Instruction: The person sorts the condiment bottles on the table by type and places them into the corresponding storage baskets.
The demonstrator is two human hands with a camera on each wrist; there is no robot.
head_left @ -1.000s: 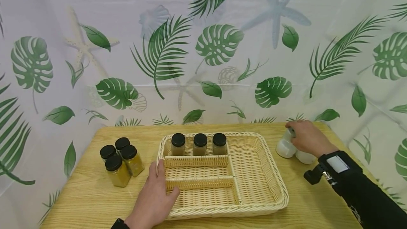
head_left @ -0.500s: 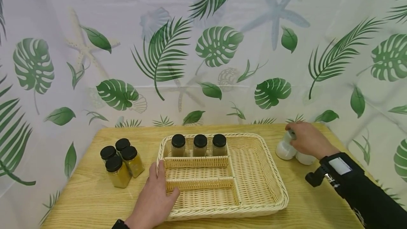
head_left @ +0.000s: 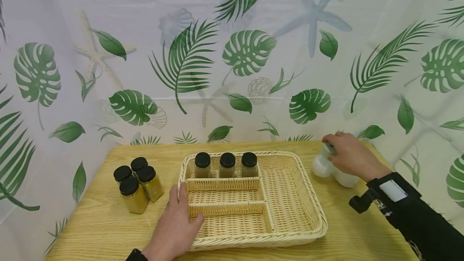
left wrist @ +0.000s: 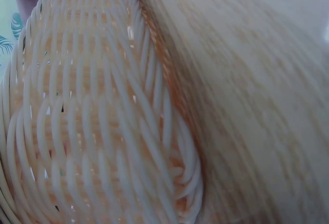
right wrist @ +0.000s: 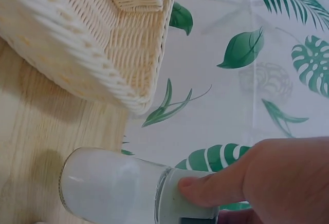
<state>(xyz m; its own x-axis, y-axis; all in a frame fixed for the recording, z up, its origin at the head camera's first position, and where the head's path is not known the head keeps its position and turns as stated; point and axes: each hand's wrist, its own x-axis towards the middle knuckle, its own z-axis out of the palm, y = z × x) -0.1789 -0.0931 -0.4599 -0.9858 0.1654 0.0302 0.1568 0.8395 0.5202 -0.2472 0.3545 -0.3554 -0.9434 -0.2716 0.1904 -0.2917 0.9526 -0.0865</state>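
My right hand (head_left: 353, 154) pinches a clear glass jar (right wrist: 113, 183) by its pale grey-green lid (right wrist: 172, 198); something white fills it. In the right wrist view the thumb presses the lid's side, and the jar's base is close over the table. A second jar with white contents (head_left: 346, 179) stands under the hand, partly hidden by it. My left hand (head_left: 175, 222) grips the left rim of a pale wicker basket (head_left: 297, 239), thumb over the inside. The left wrist view shows only the woven basket wall (left wrist: 87, 106) beside the table.
Three black-capped jars (head_left: 227, 166) stand in the basket's back-left compartment. To the basket's left, several black-lidded jars of yellow powder (head_left: 135, 200) are grouped on the wooden table (head_left: 94, 233). A leaf-print cloth (head_left: 203, 63) hangs behind the table.
My right hand has risen slightly and shifted a little left, and the jar in it has moved up and away from its neighbour. The left hand stays on the basket rim.
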